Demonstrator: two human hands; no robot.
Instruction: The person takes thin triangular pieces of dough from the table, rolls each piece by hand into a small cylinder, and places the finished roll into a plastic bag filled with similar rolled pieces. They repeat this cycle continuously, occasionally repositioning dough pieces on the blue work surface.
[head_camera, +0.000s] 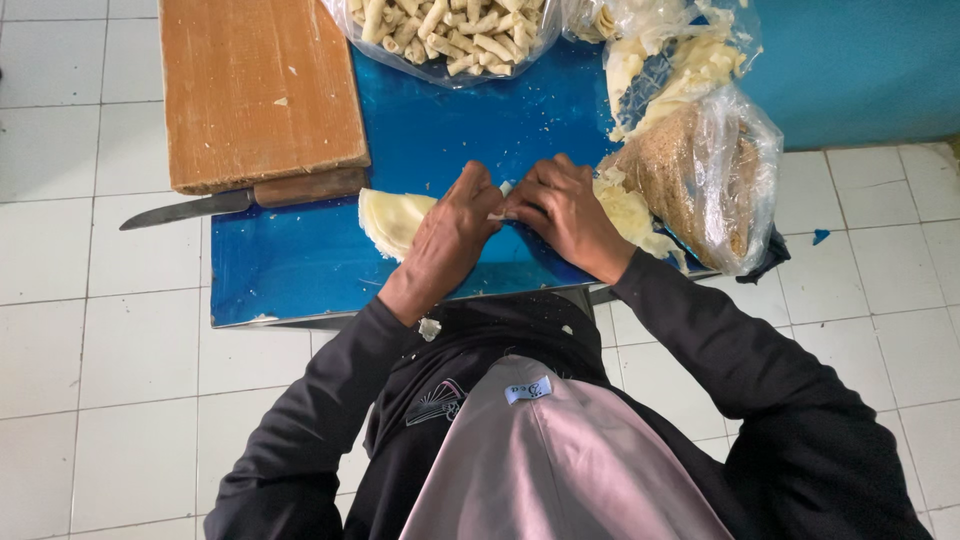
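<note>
On the blue table, my left hand and my right hand meet fingertip to fingertip, pinching a small pale piece of dough wrapper between them. A stack of thin round pale wrappers lies just left of my left hand, partly hidden under it. More pale wrapper pieces lie beside my right hand.
A thick wooden cutting board sits at the table's left, with a knife lying under its near edge. A clear bag of rolled pale sticks is at the back. Plastic bags with breadcrumbs and scraps stand right. White tiled floor surrounds.
</note>
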